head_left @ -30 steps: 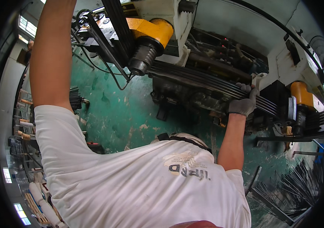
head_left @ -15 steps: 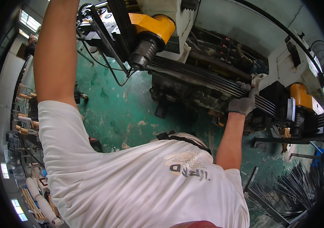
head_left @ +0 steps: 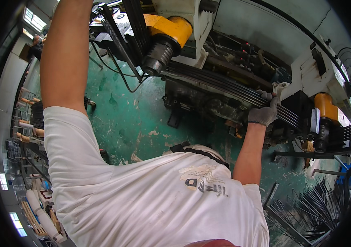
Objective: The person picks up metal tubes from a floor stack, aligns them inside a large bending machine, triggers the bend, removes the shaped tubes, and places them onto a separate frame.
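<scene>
My right hand (head_left: 264, 113), in a grey glove, is closed around a bundle of long, dark metal rods (head_left: 235, 89). The rods run side by side across the machine, from the centre toward the right. My left arm (head_left: 64, 61) is bare and stretches up past the top edge, so the left hand is out of sight. Right of that arm is a yellow machine head (head_left: 169, 31) with a dark ribbed cylinder (head_left: 157, 55) below it. A second yellow head (head_left: 325, 105) sits beyond my right hand.
Below the rods lies a dark, greasy machine bed (head_left: 208, 103) over a worn green floor (head_left: 122, 119). Many thin dark rods (head_left: 313, 210) are heaped at lower right. Racks with rolls (head_left: 37, 131) line the left side, where another person (head_left: 37, 47) appears far off.
My left arm appears slightly farther right in the picture, as the view has shifted a little. My right hand keeps its place on the rods.
</scene>
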Demonstrator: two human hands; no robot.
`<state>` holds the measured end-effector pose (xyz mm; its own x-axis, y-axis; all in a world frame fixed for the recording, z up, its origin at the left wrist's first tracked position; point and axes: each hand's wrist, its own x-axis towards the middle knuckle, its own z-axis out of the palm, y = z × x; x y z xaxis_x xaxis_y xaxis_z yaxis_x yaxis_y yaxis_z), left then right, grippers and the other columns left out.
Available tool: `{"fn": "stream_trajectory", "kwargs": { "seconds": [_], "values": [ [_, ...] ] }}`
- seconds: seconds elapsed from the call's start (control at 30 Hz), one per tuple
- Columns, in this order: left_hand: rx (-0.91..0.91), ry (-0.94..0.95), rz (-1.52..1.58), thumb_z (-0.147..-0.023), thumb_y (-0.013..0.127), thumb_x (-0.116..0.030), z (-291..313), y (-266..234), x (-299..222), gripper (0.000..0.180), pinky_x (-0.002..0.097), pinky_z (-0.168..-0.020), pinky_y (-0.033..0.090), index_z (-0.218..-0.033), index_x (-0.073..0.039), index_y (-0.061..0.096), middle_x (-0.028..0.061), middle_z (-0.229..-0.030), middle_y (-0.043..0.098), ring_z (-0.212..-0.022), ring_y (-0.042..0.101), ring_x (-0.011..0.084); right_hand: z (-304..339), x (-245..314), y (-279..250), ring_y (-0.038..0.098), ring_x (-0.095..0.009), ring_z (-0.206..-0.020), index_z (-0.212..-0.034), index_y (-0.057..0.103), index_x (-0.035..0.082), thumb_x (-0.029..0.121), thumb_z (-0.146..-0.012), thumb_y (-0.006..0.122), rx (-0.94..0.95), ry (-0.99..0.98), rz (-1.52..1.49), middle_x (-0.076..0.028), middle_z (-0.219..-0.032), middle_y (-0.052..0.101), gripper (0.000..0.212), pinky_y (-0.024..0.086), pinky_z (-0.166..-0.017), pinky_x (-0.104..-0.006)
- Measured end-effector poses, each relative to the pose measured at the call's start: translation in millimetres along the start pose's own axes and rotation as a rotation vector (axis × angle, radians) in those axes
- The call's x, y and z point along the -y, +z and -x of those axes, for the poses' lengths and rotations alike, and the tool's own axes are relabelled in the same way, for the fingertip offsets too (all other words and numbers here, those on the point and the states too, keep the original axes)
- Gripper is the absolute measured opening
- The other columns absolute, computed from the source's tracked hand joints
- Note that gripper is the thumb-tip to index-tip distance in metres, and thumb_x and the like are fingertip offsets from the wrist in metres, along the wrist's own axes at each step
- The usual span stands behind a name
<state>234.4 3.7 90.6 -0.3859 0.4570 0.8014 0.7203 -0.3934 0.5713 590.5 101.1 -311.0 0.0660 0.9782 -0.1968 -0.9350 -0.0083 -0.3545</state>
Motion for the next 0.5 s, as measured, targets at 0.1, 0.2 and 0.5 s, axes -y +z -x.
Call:
{"fn": "stream_trajectory", "kwargs": {
  "seconds": [0.1, 0.2, 0.5],
  "values": [
    [-0.015, 0.008, 0.009, -0.1, 0.062, -0.02, 3, 0, -1, 0.026, 0.0298, -0.049, 0.047, -0.087, 0.002, 0.065, 0.005, -0.064, 0.059, -0.052, 0.056, 0.0149, -1, 0, -1, 0.046, -0.02, -0.068, -0.101, 0.054, 0.007, 0.029, -0.113, 0.043, 0.003, 0.0, -0.005, -0.001, -0.076, 0.044, 0.027, 0.053, -0.078, -0.0425],
    [-0.057, -0.032, 0.025, -0.1, 0.062, -0.019, 1, 6, -3, 0.025, 0.0296, -0.049, 0.047, -0.087, 0.002, 0.065, 0.0048, -0.065, 0.059, -0.052, 0.056, 0.0142, -1, 0, -1, 0.046, -0.02, -0.069, -0.101, 0.054, 0.007, 0.029, -0.113, 0.042, 0.012, -0.006, -0.005, -0.001, -0.076, 0.043, 0.028, 0.053, -0.078, -0.0423],
    [-0.023, -0.07, -0.004, -0.1, 0.062, -0.019, -4, -4, 5, 0.021, 0.0308, -0.05, 0.048, -0.096, 0.001, 0.062, 0.0057, -0.071, 0.061, -0.055, 0.057, 0.0145, -1, -1, -6, 0.048, -0.019, -0.069, -0.1, 0.053, 0.007, 0.028, -0.113, 0.043, -0.014, 0.001, 0.022, 0.0, -0.076, 0.045, 0.026, 0.053, -0.079, -0.0418]
  ]
}}
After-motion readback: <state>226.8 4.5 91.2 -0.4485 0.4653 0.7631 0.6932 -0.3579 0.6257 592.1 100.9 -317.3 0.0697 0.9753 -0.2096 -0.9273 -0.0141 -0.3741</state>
